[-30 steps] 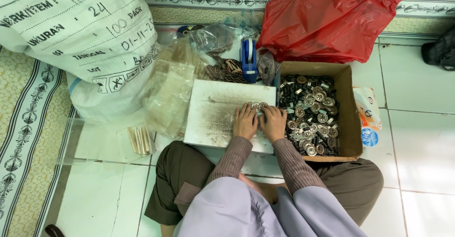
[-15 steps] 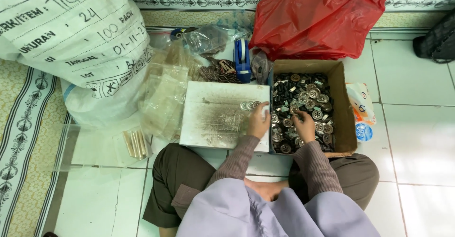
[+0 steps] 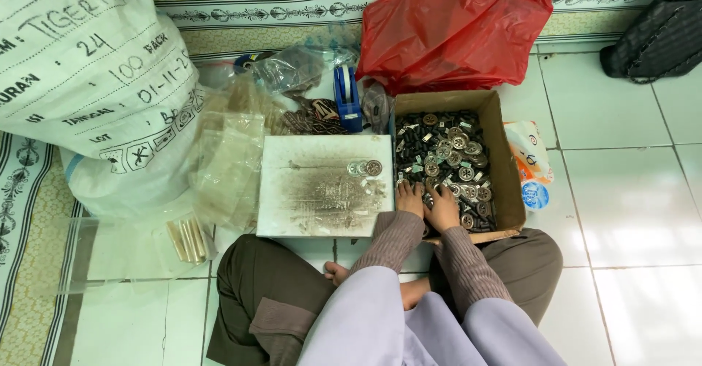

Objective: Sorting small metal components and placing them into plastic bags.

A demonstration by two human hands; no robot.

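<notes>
On the tiled floor [image 3: 629, 190], a person sits cross-legged, both hands reaching into the near left corner of an open cardboard box [image 3: 504, 161]. Left hand [image 3: 409, 199]: fingers pressed close together and pointing away, tips among the box contents at its left wall. Right hand [image 3: 443, 209]: just beside the left, touching or nearly touching it, fingers curled down into the pile; whether either hand pinches a piece cannot be told. Box contents: a heap of small dark pieces mixed with round metal discs [image 3: 446, 150], filling the box from near to far. Left of the box, touching it: a flat square board [image 3: 314, 190] with a dark, smudged surface, bearing a few metal discs [image 3: 365, 168] near its far right corner. Far side of the board: a blue tape dispenser [image 3: 346, 95] and crumpled clear plastic bags [image 3: 289, 70]. Far right of these: a red plastic bag [image 3: 457, 29], against the wall. Far left: a large white woven sack [image 3: 88, 81], with clear plastic sleeves [image 3: 230, 161] lying between it and the board. Far right corner: a black bag [image 3: 654, 40].
</notes>
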